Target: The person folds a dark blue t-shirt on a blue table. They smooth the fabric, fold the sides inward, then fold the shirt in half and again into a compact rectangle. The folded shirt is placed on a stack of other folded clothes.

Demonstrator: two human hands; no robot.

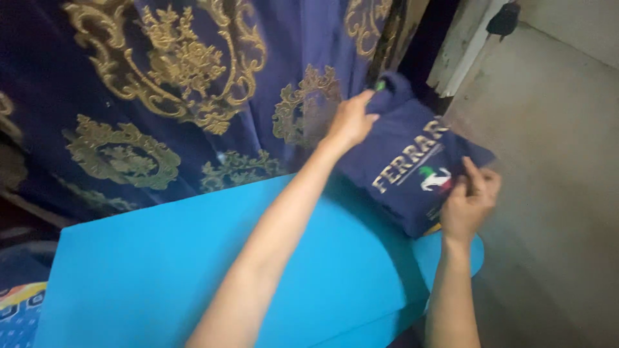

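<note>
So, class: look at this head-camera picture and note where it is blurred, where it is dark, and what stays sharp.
Head view: the right hand is smeared by motion blur; the left hand on the folded navy garment is a little clearer; the blue board is evenly lit and casts no glare; the patterned curtain sinks into shadow at far left; the grey wall looks soft.

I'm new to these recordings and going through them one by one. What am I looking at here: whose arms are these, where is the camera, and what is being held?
The one picture comes from a camera worn on a person's head, looking down along their own bare arms. The left hand grips the top edge of a folded dark blue garment with a light printed design. The right hand holds its lower corner. The garment sits at the far end of a bright blue ironing board. Behind hangs a dark blue curtain with gold ornaments; a grey wall is at the right.
</note>
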